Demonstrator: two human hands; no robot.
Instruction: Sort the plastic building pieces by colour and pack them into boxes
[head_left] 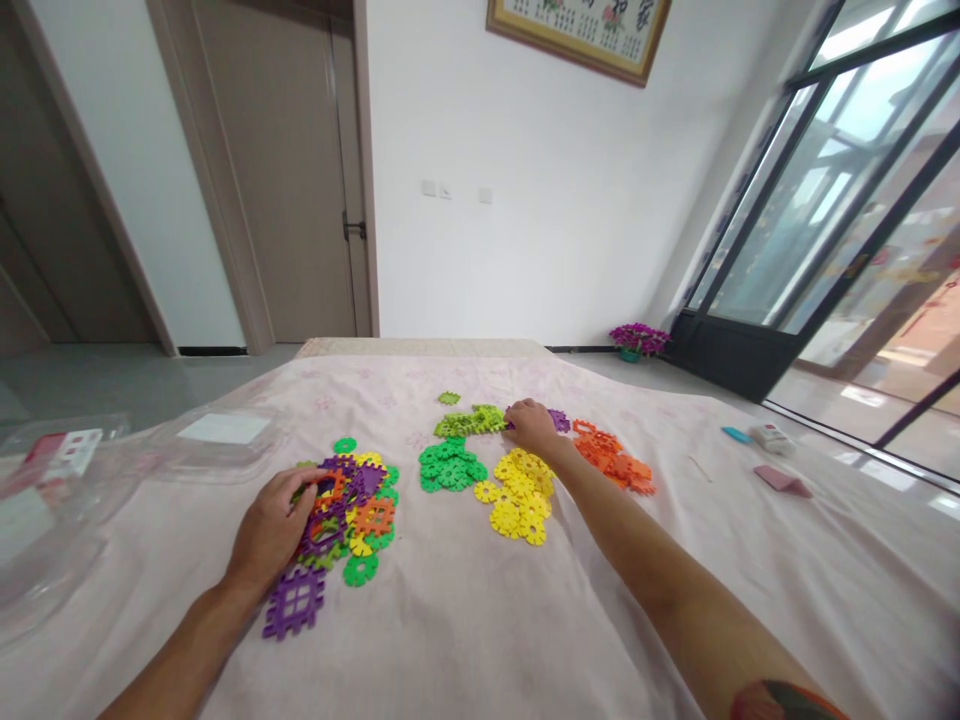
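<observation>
My left hand [274,525] rests at the left edge of a mixed pile of plastic building pieces [364,485] in purple, orange, yellow and green. Its thumb and fingers curl in among the pieces; what they grip is hidden. A purple square lattice piece [296,602] lies just below that pile. My right hand [531,424] reaches to the purple pieces [559,420], fingers bent down over them and mostly out of sight. Around it are light green pieces [476,420], a yellow pile of notched discs [521,495], and orange pieces [611,458]. Green discs [451,466] lie between both hands.
A light green piece [449,398] lies alone behind the piles. Clear plastic packaging [217,440] covers the left side of the pink cloth [450,620]. At right are a blue item [736,435], a small white box [771,439] and a pink item [782,480].
</observation>
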